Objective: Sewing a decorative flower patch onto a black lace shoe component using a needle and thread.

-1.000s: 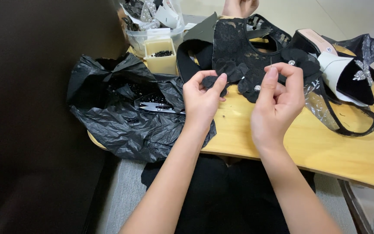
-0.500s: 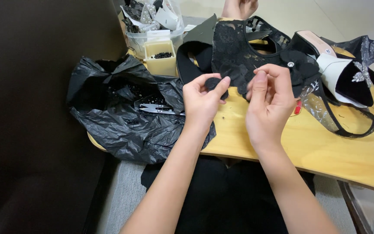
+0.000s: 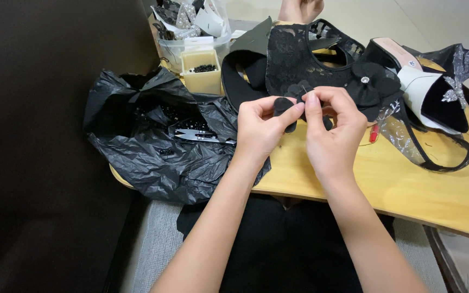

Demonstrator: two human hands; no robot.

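My left hand [image 3: 260, 130] pinches a small black fabric flower piece [image 3: 284, 106] over the wooden table [image 3: 408, 190]. My right hand [image 3: 329, 133] meets it from the right, fingertips pressed on the same piece; a thin needle seems to stick up between the fingers. Just behind lie a black lace shoe upper [image 3: 294, 59] and a finished black fabric flower with a silver centre [image 3: 370, 81].
A crumpled black plastic bag [image 3: 153, 146] with small snips [image 3: 196, 135] on it covers the table's left end. A small yellow box of black beads [image 3: 202, 70] and a clear tub of trims [image 3: 191, 24] stand behind. A black-and-white shoe [image 3: 435, 92] lies right. Another person's hand [image 3: 299, 8] rests at the far edge.
My right hand has moved left and closed in on the left hand; both now pinch the fabric piece together, slightly lower over the table.
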